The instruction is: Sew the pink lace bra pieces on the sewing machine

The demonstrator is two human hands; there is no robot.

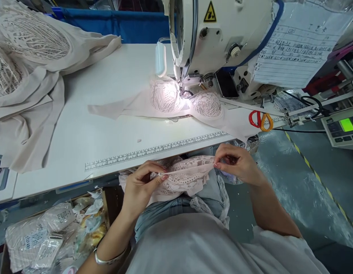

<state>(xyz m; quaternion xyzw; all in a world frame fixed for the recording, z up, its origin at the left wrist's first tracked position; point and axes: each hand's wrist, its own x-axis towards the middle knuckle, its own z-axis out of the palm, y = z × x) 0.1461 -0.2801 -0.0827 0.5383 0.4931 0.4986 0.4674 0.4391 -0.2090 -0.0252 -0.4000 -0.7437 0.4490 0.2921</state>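
While both forearms reach up from the lap, left hand and right hand hold a pale pink lace cloth stretched between them, just off the table's near edge and above the person's jeans. Left thumb and index finger clamped on the cloth's left end; right thumb and index finger pinched together on its right end. Top border pulled fairly straight, lace hanging below it. Bracelet on left wrist.

White table: printed ruler along the near edge, small pale scrap just beyond it. Sewing machine at the far edge, right of middle, light on. Beige bra lies under its needle area, one cup either side, right strap end reaching the near edge by the right corner. Scissors with red and orange handles near the right end. Dark phone beside the machine's base. Handwritten sheet hangs on the machine's right side. More beige bras heaped at the table's left end, parts overlapping.

Box of plastic bags below the near edge, toward the left corner. Control panel with green screen past the right end; striped tape on the floor.
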